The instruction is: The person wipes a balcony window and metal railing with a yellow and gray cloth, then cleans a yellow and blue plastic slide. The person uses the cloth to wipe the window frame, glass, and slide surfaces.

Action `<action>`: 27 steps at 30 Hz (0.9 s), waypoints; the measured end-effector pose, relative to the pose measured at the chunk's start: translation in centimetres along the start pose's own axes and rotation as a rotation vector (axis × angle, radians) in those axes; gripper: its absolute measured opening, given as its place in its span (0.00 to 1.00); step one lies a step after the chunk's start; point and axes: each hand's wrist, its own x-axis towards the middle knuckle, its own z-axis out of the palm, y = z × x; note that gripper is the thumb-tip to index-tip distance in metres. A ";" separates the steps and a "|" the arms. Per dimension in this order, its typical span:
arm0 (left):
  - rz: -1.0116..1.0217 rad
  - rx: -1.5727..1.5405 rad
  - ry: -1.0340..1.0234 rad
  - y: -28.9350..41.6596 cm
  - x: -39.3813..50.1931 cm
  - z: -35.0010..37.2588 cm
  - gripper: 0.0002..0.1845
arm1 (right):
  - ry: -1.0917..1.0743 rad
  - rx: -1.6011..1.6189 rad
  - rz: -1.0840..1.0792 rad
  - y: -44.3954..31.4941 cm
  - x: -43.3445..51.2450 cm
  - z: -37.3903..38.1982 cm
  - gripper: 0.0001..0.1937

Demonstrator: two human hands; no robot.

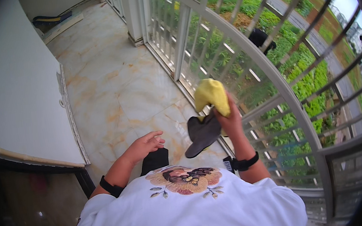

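Observation:
My right hand grips a pair of work gloves, beside the glazed railing. One part of the bundle is yellow knit fabric, bulging above my fingers. Below it dangles a dark grey glove part with its fingers pointing left and down. The bundle is slightly blurred, and where one glove ends and the other begins cannot be made out. My left hand holds nothing and hovers over the floor in front of my body, its fingers loosely bent and apart.
Marbled tile floor runs ahead between a white wall panel and metal-framed sliding windows. Window bars stand on the right, with green plants beyond. A board lies at the far left end, near a dark object with a yellow stripe.

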 end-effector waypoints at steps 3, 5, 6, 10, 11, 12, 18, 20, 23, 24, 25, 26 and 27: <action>-0.047 -0.118 0.157 -1.0 1.5 -6.8 0.24 | 0.153 -0.233 -0.065 3.5 5.9 -2.6 0.34; -0.088 -0.198 0.279 -1.0 2.2 -10.8 0.23 | 0.306 -0.504 -0.097 5.3 9.9 -3.7 0.34; -0.052 -0.234 0.302 -0.6 2.6 -12.7 0.22 | 0.339 -0.591 -0.070 5.6 11.7 -4.2 0.35; 0.019 -0.292 0.394 1.3 2.5 -19.4 0.21 | 0.376 -0.775 -0.036 6.0 18.0 -2.0 0.36; 0.041 -0.287 0.404 1.9 2.9 -21.0 0.21 | 0.346 -0.762 -0.069 6.0 19.7 -0.6 0.36; 0.026 -0.270 0.424 2.5 3.5 -22.5 0.20 | 0.287 -0.733 -0.025 6.3 21.2 1.4 0.36; 0.049 -0.078 0.440 5.9 9.0 -28.6 0.20 | -0.158 -0.386 -0.001 7.9 28.3 16.7 0.34; 0.100 0.027 0.374 6.5 10.9 -30.5 0.21 | -0.270 -0.325 0.036 8.5 30.7 21.9 0.34; -0.072 0.216 0.325 6.7 13.1 -34.6 0.22 | -0.535 -0.177 -0.022 9.6 36.1 28.8 0.33; -0.183 0.262 0.385 6.7 13.9 -35.9 0.22 | -0.573 -0.150 -0.043 10.2 38.1 31.0 0.33; -0.195 0.305 0.426 6.8 14.7 -37.1 0.22 | -0.600 -0.157 -0.038 10.8 40.1 33.0 0.33; -0.199 0.332 0.466 7.3 15.5 -38.6 0.22 | -0.618 -0.147 -0.068 11.3 42.4 35.0 0.33; -0.211 0.352 0.508 8.2 16.4 -40.3 0.22 | -0.622 -0.133 -0.145 11.5 44.9 36.9 0.33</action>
